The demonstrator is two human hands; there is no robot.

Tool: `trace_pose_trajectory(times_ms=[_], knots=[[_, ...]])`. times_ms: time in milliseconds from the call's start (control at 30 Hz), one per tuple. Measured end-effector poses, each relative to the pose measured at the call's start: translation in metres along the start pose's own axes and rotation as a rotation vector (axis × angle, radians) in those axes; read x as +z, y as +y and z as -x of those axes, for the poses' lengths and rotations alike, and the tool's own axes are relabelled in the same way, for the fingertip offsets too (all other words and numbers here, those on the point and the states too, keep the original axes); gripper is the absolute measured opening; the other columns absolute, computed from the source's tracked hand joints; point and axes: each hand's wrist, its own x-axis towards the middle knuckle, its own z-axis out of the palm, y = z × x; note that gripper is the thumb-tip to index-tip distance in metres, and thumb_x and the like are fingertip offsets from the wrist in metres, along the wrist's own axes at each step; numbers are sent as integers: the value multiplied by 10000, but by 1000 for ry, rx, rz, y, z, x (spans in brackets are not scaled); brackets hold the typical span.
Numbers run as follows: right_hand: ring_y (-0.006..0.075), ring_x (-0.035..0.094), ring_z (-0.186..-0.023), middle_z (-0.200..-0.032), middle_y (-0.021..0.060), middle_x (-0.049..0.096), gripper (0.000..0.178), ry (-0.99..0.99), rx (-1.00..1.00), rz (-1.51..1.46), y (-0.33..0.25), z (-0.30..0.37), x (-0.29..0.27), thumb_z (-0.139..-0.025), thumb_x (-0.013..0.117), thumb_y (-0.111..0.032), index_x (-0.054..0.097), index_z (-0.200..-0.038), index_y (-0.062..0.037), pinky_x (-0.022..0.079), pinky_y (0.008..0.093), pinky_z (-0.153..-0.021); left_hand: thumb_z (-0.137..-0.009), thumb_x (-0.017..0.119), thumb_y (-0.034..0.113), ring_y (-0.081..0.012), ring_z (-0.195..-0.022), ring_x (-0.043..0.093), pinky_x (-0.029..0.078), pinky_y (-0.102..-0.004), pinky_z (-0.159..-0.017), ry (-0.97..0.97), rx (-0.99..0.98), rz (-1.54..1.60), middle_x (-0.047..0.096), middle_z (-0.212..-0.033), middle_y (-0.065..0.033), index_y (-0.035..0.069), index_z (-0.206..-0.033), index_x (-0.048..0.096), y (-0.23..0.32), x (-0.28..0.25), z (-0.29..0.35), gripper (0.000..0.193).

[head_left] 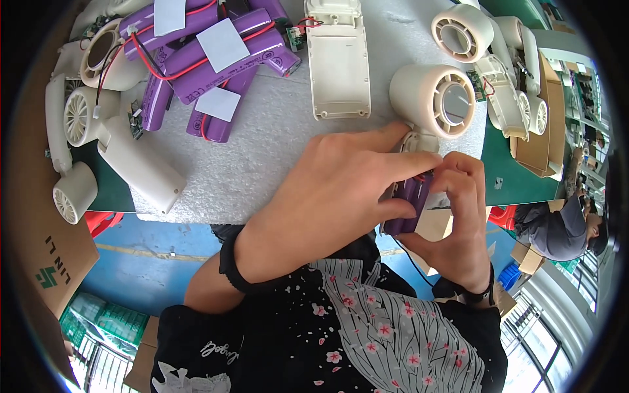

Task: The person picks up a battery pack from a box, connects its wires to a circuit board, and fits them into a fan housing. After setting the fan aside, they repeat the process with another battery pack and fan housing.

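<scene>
My left hand and my right hand are closed from both sides on a cream handheld fan near the front edge of the foam-covered table. The fan's round head points away from me. In its open handle, a purple battery pack shows between my fingers. My left forefinger reaches across the top of the pack, and my left thumb presses its side. The right fingers curl around the opposite side of the handle. Small wires show at the pack's upper end; the rest of the handle is hidden.
Purple battery packs with red wires and white pads are piled at the left back. A cream handle shell lies in the middle. More fans stand left and right. Cardboard boxes flank the table; a person sits at right.
</scene>
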Motion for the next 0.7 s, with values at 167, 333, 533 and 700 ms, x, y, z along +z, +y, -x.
trace_pose_trajectory(times_ms=[167, 333, 533, 700], knots=[[326, 551, -1030, -1196, 152, 422, 712, -5, 29, -6, -4, -3, -2, -513, 869, 38, 554, -1143, -65, 525, 379, -816, -597, 824, 132, -300, -858, 672, 546, -353, -719, 13, -8, 31, 660, -1107, -124, 119, -1111, 695, 1, -1, -1, 530], [315, 544, -1052, -1197, 148, 428, 736, -34, -87, 33, 1, 5, -5, -513, 880, 24, 596, -1187, -60, 526, 382, -835, -609, 828, 140, -315, -868, 666, 542, -357, -731, -1, -22, 69, 656, -1119, -138, 117, -1119, 696, 4, -3, 3, 527], [309, 557, -1053, -1237, 165, 456, 638, 0, -158, 122, -2, 16, -4, -592, 880, -75, 646, -1185, -61, 521, 391, -865, -627, 826, 157, -320, -880, 660, 535, -364, -757, 11, 27, 21, 653, -1099, -138, 122, -1148, 685, 6, -3, 7, 541], [324, 549, -1126, -1290, 185, 460, 760, -20, -135, 121, -4, 17, -3, -562, 909, -135, 572, -1236, -29, 508, 399, -903, -647, 822, 200, -306, -858, 661, 532, -374, -773, 40, 66, -45, 621, -1138, -147, 140, -1190, 666, 2, 2, 7, 567]])
